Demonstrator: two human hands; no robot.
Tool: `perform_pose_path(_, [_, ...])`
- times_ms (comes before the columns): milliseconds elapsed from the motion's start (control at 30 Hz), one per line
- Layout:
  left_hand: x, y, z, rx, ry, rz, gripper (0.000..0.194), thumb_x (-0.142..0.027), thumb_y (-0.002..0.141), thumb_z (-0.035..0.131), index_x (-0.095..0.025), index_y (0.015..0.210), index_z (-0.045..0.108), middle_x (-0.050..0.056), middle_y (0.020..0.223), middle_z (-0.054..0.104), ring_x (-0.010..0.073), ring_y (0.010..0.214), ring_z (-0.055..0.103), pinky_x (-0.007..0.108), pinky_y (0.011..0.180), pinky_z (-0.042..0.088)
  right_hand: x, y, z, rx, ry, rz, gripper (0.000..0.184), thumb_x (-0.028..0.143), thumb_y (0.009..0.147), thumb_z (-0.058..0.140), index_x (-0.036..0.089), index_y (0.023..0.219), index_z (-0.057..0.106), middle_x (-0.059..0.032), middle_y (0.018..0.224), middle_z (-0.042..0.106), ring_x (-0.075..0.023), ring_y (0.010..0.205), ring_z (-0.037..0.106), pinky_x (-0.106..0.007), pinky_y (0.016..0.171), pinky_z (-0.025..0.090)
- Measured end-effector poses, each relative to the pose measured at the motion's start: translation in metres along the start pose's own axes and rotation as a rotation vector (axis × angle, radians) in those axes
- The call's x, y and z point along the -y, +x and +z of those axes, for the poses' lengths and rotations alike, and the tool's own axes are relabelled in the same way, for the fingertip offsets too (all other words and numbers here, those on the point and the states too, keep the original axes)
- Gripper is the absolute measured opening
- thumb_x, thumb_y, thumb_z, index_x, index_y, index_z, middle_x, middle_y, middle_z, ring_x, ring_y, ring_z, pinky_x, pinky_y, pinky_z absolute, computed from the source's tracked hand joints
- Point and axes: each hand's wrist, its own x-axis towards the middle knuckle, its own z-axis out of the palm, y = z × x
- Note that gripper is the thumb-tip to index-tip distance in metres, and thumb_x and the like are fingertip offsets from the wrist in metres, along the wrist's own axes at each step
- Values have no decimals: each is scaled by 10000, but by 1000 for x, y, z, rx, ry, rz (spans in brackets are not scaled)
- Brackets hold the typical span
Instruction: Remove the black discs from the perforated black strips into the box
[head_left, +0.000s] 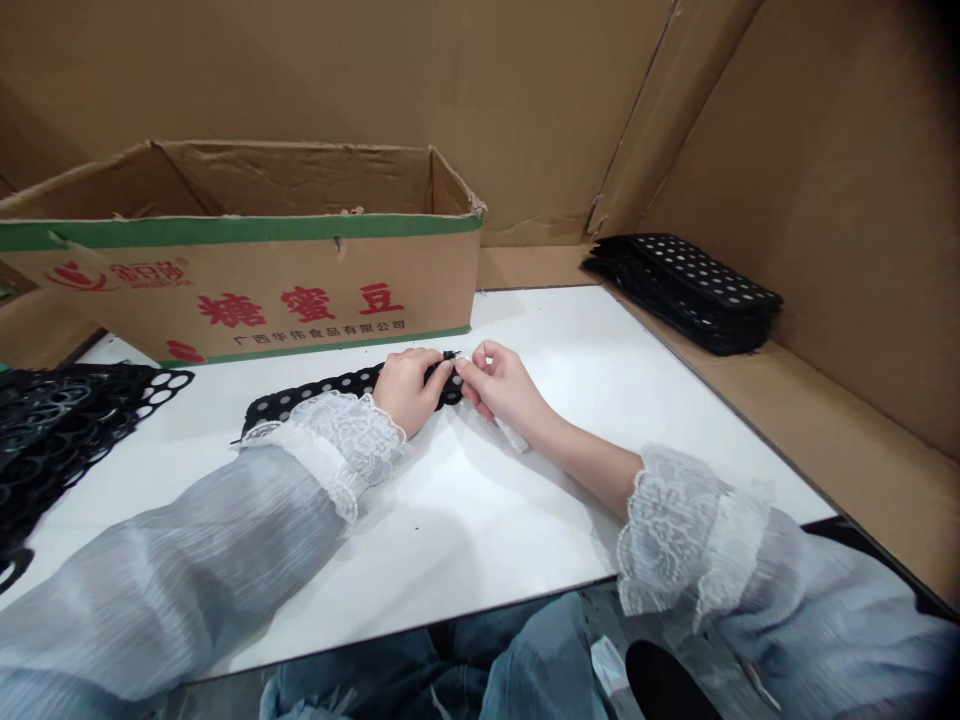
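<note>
On the white tabletop lies a long black strip with pale round dots, slanting up to the right. My left hand presses on the strip near its right end, thumb and fingers closed over it. At that end my right hand is pinched, its fingertips meeting my left thumb. From under the right hand a narrow white piece sticks out. White also shows at the right fingertips, but its kind cannot be made out. The strip's middle is partly hidden by the left hand and lace cuff.
A large open cardboard box with green edges and red lettering stands behind the hands. At left lies a heap of black sheets with round holes. A stack of black dotted pieces rests at the right. Cardboard walls enclose the table.
</note>
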Motion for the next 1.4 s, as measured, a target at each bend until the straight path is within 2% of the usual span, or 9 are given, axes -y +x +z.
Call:
perform_pose_path(300, [1, 1, 0, -6, -70, -76, 276, -300, 826, 411, -159, 621, 530, 13, 588, 528, 136, 571, 461, 250, 558, 309, 5, -4, -2, 48, 7, 95, 287, 344, 775, 495, 220, 692, 249, 103, 399, 427, -47, 270, 326, -149, 289, 222])
perform_pose_path(467, [5, 2, -1, 6, -114, -135, 298, -327, 827, 412, -163, 590, 487, -15, 529, 455, 115, 519, 401, 244, 532, 281, 8, -2, -10, -46, -68, 101, 259, 309, 785, 472, 222, 696, 245, 98, 416, 414, -50, 278, 310, -161, 302, 203])
perform_pose_path(533, [6, 2, -1, 18, -124, -121, 295, -322, 826, 415, -164, 581, 465, -20, 526, 437, 112, 518, 389, 242, 531, 275, 6, 0, -14, -105, -128, 56, 226, 333, 799, 449, 226, 725, 264, 99, 431, 403, -58, 297, 311, -170, 322, 212])
perform_pose_path(633, [6, 2, -1, 35, -143, -105, 283, -314, 826, 412, -168, 585, 441, -22, 532, 425, 113, 520, 384, 242, 533, 278, 1, 2, -19, -146, -282, -86, 168, 363, 800, 449, 232, 818, 346, 84, 508, 421, -65, 378, 331, -187, 399, 273])
perform_pose_path(733, [5, 2, -1, 52, -151, -57, 277, -311, 826, 406, -171, 587, 423, -13, 551, 436, 125, 552, 408, 248, 549, 294, -4, 4, -22, -99, -457, -218, 141, 353, 801, 448, 216, 825, 466, 46, 597, 455, -78, 498, 376, -219, 522, 333])
perform_pose_path(867, [4, 1, -1, 77, -118, 52, 265, -295, 822, 404, -172, 589, 429, 10, 591, 477, 151, 617, 447, 272, 593, 318, -5, 6, -21, -31, -533, -269, 192, 342, 798, 449, 185, 739, 543, 19, 624, 467, -103, 590, 420, -251, 626, 356])
perform_pose_path(1000, [1, 0, -2, 89, -77, 92, 268, -282, 822, 404, -170, 582, 448, 18, 591, 502, 162, 642, 470, 290, 623, 332, -1, 4, -19, -46, -564, -368, 116, 264, 781, 476, 179, 742, 545, 16, 646, 458, -110, 627, 445, -249, 645, 369])
perform_pose_path(1167, [-1, 0, -3, 79, -47, 79, 277, -281, 812, 419, -170, 559, 441, 19, 587, 517, 163, 649, 484, 297, 644, 340, 4, -2, -18, -93, -714, -490, 80, 188, 773, 485, 175, 707, 528, 5, 672, 447, -104, 614, 441, -241, 606, 367])
perform_pose_path(1400, [-3, 1, -2, 74, 36, 31, 285, -264, 795, 445, -174, 527, 408, 12, 547, 505, 161, 598, 479, 300, 632, 331, -1, -3, -16, -88, -818, -561, 80, 181, 803, 449, 179, 742, 502, -13, 737, 475, -109, 645, 459, -241, 589, 374])
